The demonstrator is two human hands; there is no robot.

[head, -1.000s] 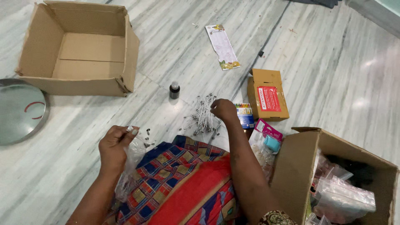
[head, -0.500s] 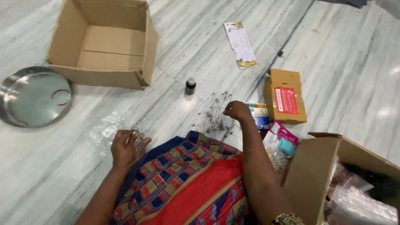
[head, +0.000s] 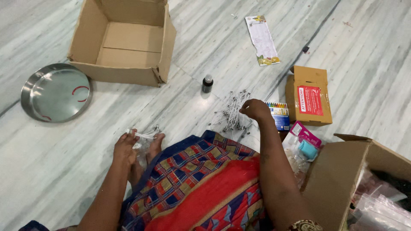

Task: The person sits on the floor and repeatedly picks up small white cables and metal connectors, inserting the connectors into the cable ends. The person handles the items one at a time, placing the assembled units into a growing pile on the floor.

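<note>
I sit on a marble floor with a checked and red cloth over my lap. My right hand point(head: 256, 109) rests with fingers pinched on a loose pile of thin white wicks with small metal bases point(head: 231, 115). My left hand point(head: 125, 147) holds a few of these wicks point(head: 143, 135) next to my bare foot point(head: 150, 147), over a crumpled clear plastic bag. A small dark bottle point(head: 207, 84) stands just beyond the pile.
An empty cardboard box point(head: 124, 42) lies at the far left, a round steel plate point(head: 56, 92) beside it. A small orange carton point(head: 309, 96), a crayon pack point(head: 278, 115), a printed card point(head: 262, 39) and an open box of packets point(head: 364, 184) sit at the right.
My left hand has dropped down beside my foot with a few wicks. The right hand stays on the pile. The view has shifted, so everything sits further right.
</note>
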